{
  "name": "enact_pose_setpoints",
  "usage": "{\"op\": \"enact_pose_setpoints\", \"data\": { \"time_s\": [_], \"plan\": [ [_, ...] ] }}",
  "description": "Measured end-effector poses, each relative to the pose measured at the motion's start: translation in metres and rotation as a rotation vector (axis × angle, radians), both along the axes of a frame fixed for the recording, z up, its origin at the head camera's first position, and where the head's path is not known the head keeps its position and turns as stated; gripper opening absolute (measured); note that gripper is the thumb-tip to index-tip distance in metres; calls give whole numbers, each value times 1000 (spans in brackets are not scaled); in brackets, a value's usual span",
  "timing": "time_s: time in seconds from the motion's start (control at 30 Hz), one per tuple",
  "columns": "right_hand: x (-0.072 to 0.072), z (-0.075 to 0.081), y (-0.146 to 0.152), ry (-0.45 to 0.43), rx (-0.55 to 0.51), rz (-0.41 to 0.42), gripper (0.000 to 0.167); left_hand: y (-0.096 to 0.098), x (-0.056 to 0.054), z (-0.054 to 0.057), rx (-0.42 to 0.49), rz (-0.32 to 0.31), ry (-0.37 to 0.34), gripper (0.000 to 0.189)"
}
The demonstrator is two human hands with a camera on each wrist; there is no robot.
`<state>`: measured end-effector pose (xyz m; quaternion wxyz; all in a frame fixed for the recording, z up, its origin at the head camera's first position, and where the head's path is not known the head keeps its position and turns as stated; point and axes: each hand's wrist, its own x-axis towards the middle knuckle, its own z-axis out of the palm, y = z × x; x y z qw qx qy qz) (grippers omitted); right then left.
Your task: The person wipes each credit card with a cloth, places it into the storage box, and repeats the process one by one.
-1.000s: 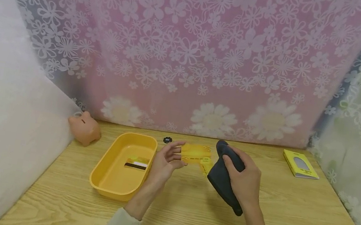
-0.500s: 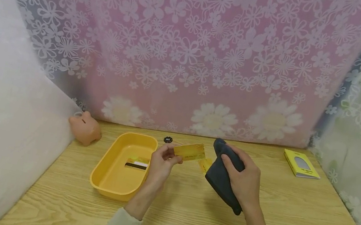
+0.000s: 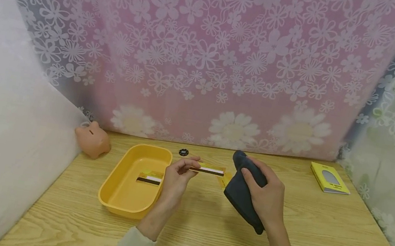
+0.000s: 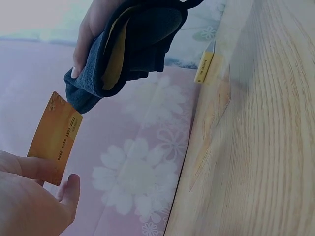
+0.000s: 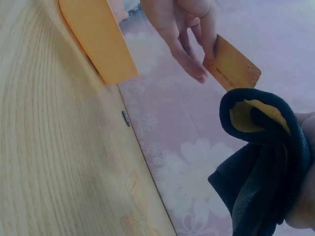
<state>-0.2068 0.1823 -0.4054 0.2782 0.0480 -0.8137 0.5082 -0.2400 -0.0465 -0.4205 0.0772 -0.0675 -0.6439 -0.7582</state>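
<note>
Right of the yellow rounded plastic tray (image 3: pixel 122 197), the left hand (image 3: pixel 175 180) pinched a thin golden rectangular card (image 3: pixel 210 171), and the right hand (image 3: pixel 267 191), farther from the tray, gripped a folded dark blue cloth (image 3: pixel 243 200). A yellow card with black and white stripes (image 3: pixel 149 180) lay inside the tray. An orange pig-shaped bank (image 3: pixel 92 141) stood left of the tray, a round black chip (image 3: pixel 183 152) lay near its far right corner, and a flat yellow booklet with a grey panel (image 3: pixel 329 180) lay well to its right.
</note>
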Motion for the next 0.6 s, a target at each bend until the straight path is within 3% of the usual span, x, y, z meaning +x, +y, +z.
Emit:
{"op": "enact_pose_setpoints", "data": {
  "time_s": [0.2,0.4,0.6],
  "plan": [
    [-1,1,-1,2,-3,0,38,0,0,-1,17,3,8,15],
    [-1,2,-1,7,2,-2,37,-2,-1,0,47,-55,34,24],
    [1,3,-4,-10,2,10,39,-4,1,0,65,-116,11,36]
  ]
}}
